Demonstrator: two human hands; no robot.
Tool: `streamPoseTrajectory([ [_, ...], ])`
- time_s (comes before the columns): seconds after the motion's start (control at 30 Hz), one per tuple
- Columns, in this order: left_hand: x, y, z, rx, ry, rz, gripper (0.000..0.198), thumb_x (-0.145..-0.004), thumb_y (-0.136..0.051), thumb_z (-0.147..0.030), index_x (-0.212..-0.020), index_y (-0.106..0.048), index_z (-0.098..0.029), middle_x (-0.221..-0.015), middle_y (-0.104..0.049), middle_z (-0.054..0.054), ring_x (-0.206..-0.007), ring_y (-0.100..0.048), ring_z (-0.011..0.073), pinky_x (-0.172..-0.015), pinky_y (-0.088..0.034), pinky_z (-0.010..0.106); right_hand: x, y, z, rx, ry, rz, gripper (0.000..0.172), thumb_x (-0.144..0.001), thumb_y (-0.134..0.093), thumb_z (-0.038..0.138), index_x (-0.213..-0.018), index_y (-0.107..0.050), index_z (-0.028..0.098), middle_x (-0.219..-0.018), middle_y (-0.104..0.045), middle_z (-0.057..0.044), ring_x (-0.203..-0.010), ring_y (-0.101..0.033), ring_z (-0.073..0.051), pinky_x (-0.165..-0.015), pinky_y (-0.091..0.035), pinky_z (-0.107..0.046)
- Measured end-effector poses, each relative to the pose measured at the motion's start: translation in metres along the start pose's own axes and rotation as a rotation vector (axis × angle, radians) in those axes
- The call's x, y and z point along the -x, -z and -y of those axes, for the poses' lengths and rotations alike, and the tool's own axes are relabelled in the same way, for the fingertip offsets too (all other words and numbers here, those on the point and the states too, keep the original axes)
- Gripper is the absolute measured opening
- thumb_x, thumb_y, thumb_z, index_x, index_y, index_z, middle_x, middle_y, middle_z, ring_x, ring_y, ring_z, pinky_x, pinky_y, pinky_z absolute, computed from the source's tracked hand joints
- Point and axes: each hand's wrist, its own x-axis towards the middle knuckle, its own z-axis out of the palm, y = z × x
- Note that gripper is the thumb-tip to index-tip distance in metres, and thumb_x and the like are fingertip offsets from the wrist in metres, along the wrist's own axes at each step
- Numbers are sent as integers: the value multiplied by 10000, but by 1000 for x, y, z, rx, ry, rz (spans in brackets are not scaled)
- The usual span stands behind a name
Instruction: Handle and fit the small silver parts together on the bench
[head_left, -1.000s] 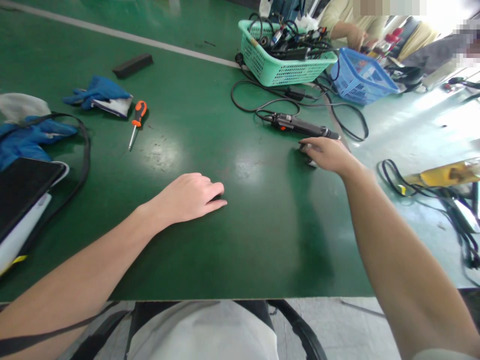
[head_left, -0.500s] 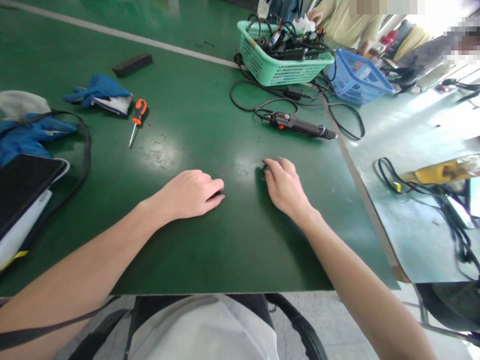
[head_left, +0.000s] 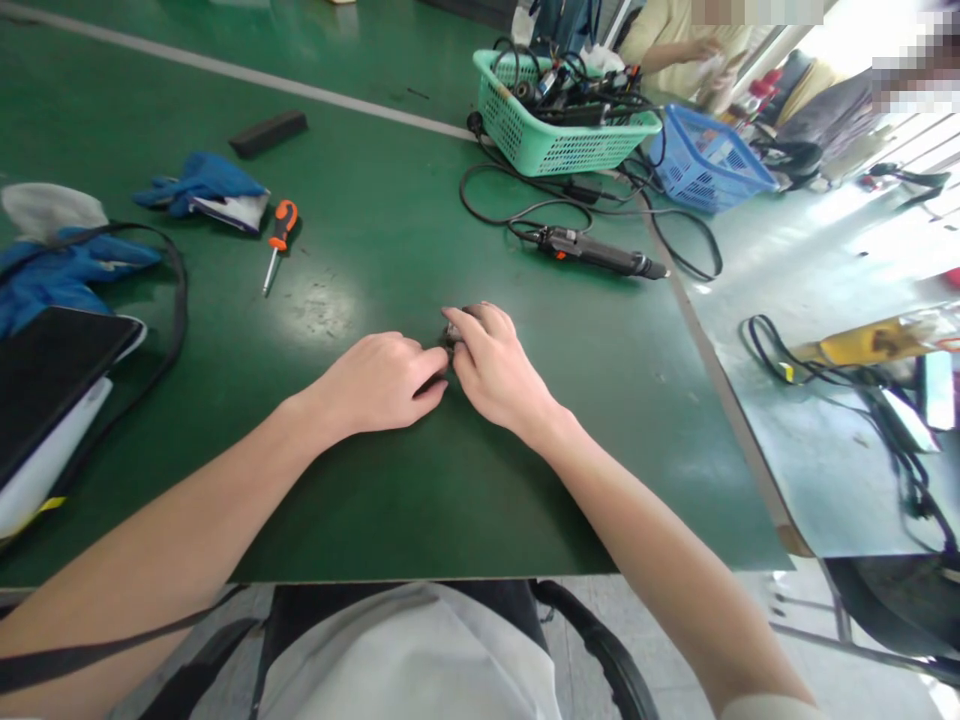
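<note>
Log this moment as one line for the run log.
left hand: curled on green table, beside right | right hand: fingers closed over small dark part | electric screwdriver: lying beyond, untouched

An assembly workshop: a long green workbench (head_left: 375,120) carries a corded electric screwdriver (head_left: 600,255), an orange-handled screwdriver (head_left: 279,235) and blue gloves (head_left: 202,180). At its far edge stands a green basket (head_left: 555,150) crammed with cables and tools, and another person (head_left: 664,35) works beyond it.

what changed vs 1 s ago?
Right hand slid left across the table from beside the electric screwdriver, small dark part under its fingers, and now meets the left hand. Left hand, orange-handled screwdriver and green basket stayed put.
</note>
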Motion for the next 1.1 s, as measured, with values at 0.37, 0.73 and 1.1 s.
streamPoseTrajectory([
  [0.37,-1,-1,0,0,117,18,517,-979,-420,-268,-1487,-466,-183,-822,-698,52,-753,-671,254,-743,-497,372,30,12,0,154,5,-72,291,-976,-553,269,-1234,-652,178,-1122,-559,-155,-1083,-486,-309,-967,-530,-493],
  [0.73,-1,-3,3,-41,115,54,575,-965,-409,-250,-1534,-451,-185,-786,-706,59,-725,-666,247,-721,-498,357,23,15,-3,143,15,10,257,-1014,-470,200,-1188,-658,185,-1166,-604,-163,-1091,-497,-316,-951,-510,-497],
  [1.1,-2,-2,3,-19,113,54,548,-957,-419,-249,-1493,-509,-178,-804,-717,69,-739,-670,248,-725,-506,360,36,33,1,-46,90,128,160,-967,-557,177,-1103,-635,210,-1098,-633,-113,-1047,-535,-281,-958,-525,-460],
])
